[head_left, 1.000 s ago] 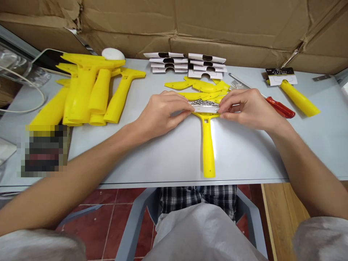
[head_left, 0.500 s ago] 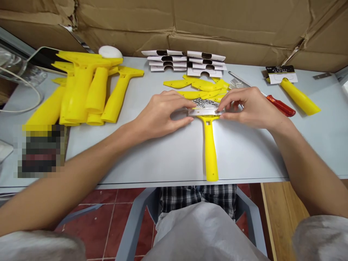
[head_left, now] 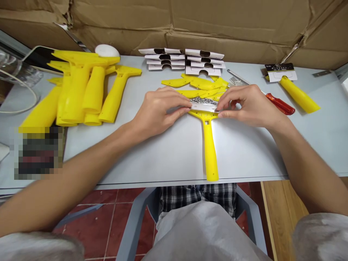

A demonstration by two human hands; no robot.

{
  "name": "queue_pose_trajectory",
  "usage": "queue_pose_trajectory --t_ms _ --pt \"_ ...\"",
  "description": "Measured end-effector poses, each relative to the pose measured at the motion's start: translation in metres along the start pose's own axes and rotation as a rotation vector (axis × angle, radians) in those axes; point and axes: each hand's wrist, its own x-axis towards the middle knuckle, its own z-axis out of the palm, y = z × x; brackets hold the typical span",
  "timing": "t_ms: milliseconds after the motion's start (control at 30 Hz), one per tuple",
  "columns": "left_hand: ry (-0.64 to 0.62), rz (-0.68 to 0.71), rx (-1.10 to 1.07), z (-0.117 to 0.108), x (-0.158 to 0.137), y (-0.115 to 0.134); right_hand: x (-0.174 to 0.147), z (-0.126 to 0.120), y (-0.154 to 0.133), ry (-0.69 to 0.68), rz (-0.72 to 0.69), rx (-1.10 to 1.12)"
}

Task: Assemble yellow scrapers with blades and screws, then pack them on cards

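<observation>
A flat metal blade (head_left: pixel 203 107) lies across the head of a yellow plastic scraper handle (head_left: pixel 209 148), which rests on the table with its grip toward me. My left hand (head_left: pixel 160 110) pinches the blade's left end between thumb and fingers. At the other end, my right hand (head_left: pixel 243 105) is closed on the blade with thumb and fingertips. Just behind the blade is a heap of small screws (head_left: pixel 201 100), partly hidden by it. Several flat yellow plastic pieces (head_left: pixel 206 85) lie beyond the screws.
Several yellow handles (head_left: pixel 89 87) are piled at the left. White cards (head_left: pixel 165 62) stand in two stacks at the back. A red-handled screwdriver (head_left: pixel 280 104) lies right of my right hand, near a carded yellow scraper (head_left: pixel 299 94). Cardboard (head_left: pixel 217 21) walls the back.
The blade has tilted and shifted slightly away from me, baring more of the yellow handle's head. Both hands keep their pinch on it.
</observation>
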Motion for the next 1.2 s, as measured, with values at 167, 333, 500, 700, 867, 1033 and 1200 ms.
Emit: queue_pose_trajectory --t_ms 167,333,500,700,867,1033,1200 --pt "-0.053 -0.022 0.043 0.004 -0.003 -0.003 0.001 0.000 0.003 -0.004 0.005 -0.010" --pt "-0.068 -0.014 0.058 0.004 -0.004 -0.004 0.001 0.001 0.005 -0.053 -0.003 -0.073" --pt "-0.083 -0.027 0.058 0.004 -0.005 -0.002 0.000 0.001 0.004 -0.055 -0.022 -0.136" --pt "-0.083 -0.040 0.066 0.005 -0.006 -0.003 -0.001 0.002 0.001 -0.045 -0.031 -0.172" --pt "-0.083 -0.042 0.070 0.006 -0.005 -0.004 -0.002 0.003 0.000 -0.045 -0.043 -0.196" --pt "-0.060 -0.013 0.079 0.006 -0.006 -0.004 -0.002 0.004 -0.002 -0.032 -0.064 -0.207" --pt "-0.059 -0.027 0.091 0.006 -0.006 -0.002 -0.003 0.004 -0.006 -0.032 -0.060 -0.216"
